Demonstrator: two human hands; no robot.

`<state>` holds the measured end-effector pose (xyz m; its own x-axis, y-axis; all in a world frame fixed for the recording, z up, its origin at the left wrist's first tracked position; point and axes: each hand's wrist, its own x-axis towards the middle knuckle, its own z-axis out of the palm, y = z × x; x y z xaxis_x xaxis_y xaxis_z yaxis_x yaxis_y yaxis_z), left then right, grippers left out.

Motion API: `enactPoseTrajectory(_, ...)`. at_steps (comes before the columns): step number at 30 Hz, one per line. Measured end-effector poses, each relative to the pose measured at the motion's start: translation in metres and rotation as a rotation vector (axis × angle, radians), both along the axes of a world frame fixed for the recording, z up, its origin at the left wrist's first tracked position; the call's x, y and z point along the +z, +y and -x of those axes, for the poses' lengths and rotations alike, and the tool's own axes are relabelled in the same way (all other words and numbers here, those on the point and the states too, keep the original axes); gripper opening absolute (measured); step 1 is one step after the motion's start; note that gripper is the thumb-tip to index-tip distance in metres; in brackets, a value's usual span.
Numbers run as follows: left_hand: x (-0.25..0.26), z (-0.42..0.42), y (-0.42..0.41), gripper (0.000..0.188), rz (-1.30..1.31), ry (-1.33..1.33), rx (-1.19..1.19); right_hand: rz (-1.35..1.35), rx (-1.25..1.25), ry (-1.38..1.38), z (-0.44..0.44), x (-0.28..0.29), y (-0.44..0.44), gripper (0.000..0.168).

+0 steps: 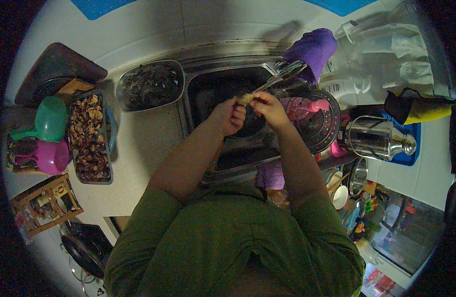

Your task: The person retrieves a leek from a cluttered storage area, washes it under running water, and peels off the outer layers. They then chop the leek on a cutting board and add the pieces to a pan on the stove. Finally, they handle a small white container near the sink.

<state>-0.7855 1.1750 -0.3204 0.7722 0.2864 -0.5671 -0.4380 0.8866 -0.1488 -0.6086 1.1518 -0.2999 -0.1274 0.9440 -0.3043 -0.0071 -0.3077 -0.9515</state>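
Note:
Over the stainless-steel sink (186, 111), my left hand (231, 118) and my right hand (269, 110) meet at a small yellowish piece (246, 98). Its kind is too blurred to settle. My left fingers are curled and grip its left side, while my right fingertips pinch its right side. Just beyond my hands is the metal faucet (281, 76). Below them, a dark round vessel (252, 126) sits in the sink, partly covered by my hands. Close to my right wrist stands a clear bottle with a pink pump (318, 105).
Left on the counter (138, 137) are a long tray of brown pieces and round brown items (87, 137), a clear tub with dark contents (150, 87), and green (51, 118) and magenta (52, 156) scoops. To the right: a perforated metal lid (326, 137), a steel canister (369, 137), purple cloth (313, 48).

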Motion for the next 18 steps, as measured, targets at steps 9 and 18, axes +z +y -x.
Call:
enactPoseTrajectory(9, 0.013, -0.011, -0.002, 0.028, -1.088, 0.739, -0.004, 0.089, -0.032, -0.055, -0.007, -0.001, 0.002, 0.023)
enactPoseTrajectory(18, 0.014, -0.009, -0.002, 0.025, -1.182, 0.833, 0.014, 0.063, -0.038, -0.098, 0.001, -0.002, 0.003, 0.025)
